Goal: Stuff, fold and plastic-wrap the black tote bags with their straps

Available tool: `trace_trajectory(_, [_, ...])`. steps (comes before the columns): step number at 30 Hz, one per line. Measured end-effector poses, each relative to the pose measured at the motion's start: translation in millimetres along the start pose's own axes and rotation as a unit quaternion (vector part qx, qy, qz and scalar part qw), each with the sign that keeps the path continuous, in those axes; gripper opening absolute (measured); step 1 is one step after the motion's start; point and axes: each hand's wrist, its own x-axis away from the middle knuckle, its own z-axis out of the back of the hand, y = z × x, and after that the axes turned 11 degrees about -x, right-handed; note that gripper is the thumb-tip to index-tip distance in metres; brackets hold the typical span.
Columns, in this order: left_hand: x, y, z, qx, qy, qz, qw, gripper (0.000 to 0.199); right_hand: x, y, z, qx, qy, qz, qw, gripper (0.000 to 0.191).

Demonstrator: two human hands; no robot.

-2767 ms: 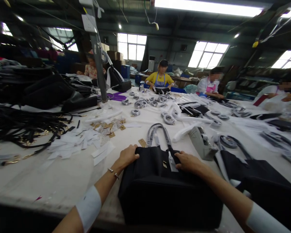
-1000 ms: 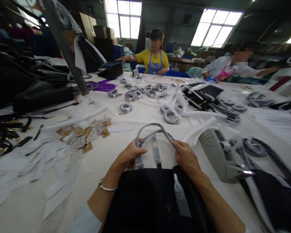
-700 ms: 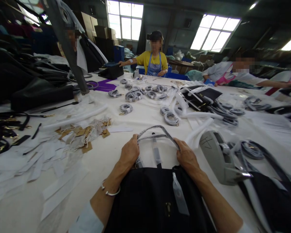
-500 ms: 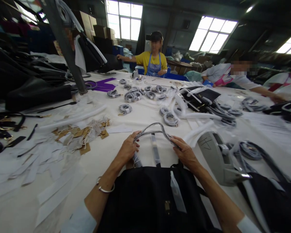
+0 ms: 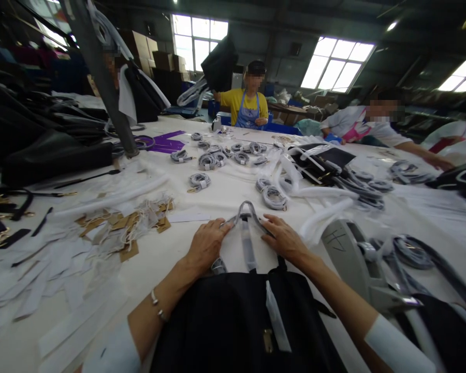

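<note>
A black bag (image 5: 217, 321) lies in front of me, with a small gold clasp (image 5: 267, 341) and a strip of wrapped strap on its face. Its handle (image 5: 246, 204), in clear film, arches up beyond the top edge. My left hand (image 5: 206, 242) grips the left side of that handle, fingers bent over it. On the other side my right hand (image 5: 286, 237) pinches the handle between thumb and fingers. Between the hands a film-wrapped tab (image 5: 247, 243) lies on the table. My palms and the handle's lower ends are hidden.
Coiled wrapped straps (image 5: 275, 198) lie across the white table (image 5: 166, 269). Brown tags (image 5: 129, 251) and white paper strips (image 5: 58, 259) are on the left. A grey tape dispenser (image 5: 344, 259) stands right, near a metal post (image 5: 101, 77) at left. Co-workers (image 5: 249, 106) stand opposite.
Both hands have come slightly closer together and the handle's loop has narrowed into a single upright arch. Across the table, a person in yellow has raised a dark bag.
</note>
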Motion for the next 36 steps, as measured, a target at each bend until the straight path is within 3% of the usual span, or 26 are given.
trace_trajectory(2, [-11.3, 1.7, 1.4, 0.049, -0.013, -0.004, 0.999, 0.042, -5.3, -0.9, -9.7, -0.044, 0.004, 0.038, 0.998, 0.029])
trace_trajectory(6, [-28.8, -1.1, -0.1, 0.119, -0.021, -0.002, 0.993, 0.034, -7.2, 11.4, -11.2, -0.080, 0.015, 0.027, 0.996, 0.022])
trace_trajectory(12, [-30.3, -2.4, -3.1, -0.019, -0.056, 0.005, 0.998, 0.020, 6.6, 34.2, 9.1, 0.124, -0.006, -0.054, 0.991, 0.017])
trace_trajectory(15, [-29.4, 3.6, -3.1, -0.045, -0.046, 0.009, 0.998, 0.026, 9.7, 34.7, 8.3, 0.137, 0.024, -0.058, 0.989, 0.017])
trace_trajectory(17, [-29.7, 8.1, -3.4, -0.057, -0.041, 0.005, 0.998, 0.032, 8.0, 31.8, 6.2, 0.106, 0.048, -0.056, 0.992, 0.024])
trace_trajectory(20, [-30.7, 14.2, -4.5, -0.067, -0.051, -0.018, 0.996, 0.027, -2.4, 20.4, 6.9, 0.062, 0.085, -0.029, 0.994, 0.049])
trace_trajectory(24, [-31.7, 19.3, -6.6, -0.080, -0.061, -0.037, 0.994, 0.028, -30.1, -10.6, 11.3, 0.077, 0.066, 0.094, 0.990, 0.075])
trace_trajectory(26, [-31.6, 19.8, -8.2, -0.079, -0.060, -0.034, 0.994, 0.029, -46.1, -27.0, 9.8, 0.103, 0.022, 0.165, 0.981, 0.066])
trace_trajectory(28, [-31.1, 18.7, -10.4, -0.067, -0.060, -0.023, 0.996, 0.027, -59.4, -37.8, 4.9, 0.131, -0.033, 0.205, 0.969, 0.039])
trace_trajectory(30, [-30.6, 16.3, -12.5, -0.055, -0.054, -0.006, 0.997, 0.023, -67.2, -41.1, -0.9, 0.156, -0.063, 0.194, 0.967, 0.019])
trace_trajectory(33, [-30.2, 10.9, -13.8, -0.031, -0.045, 0.034, 0.998, 0.025, -67.7, -35.8, -5.9, 0.173, -0.047, 0.152, 0.972, 0.020])
trace_trajectory(36, [-30.8, 3.8, -13.0, 0.019, -0.047, 0.084, 0.995, 0.030, -60.9, -29.2, -6.2, 0.142, -0.044, 0.152, 0.977, 0.012])
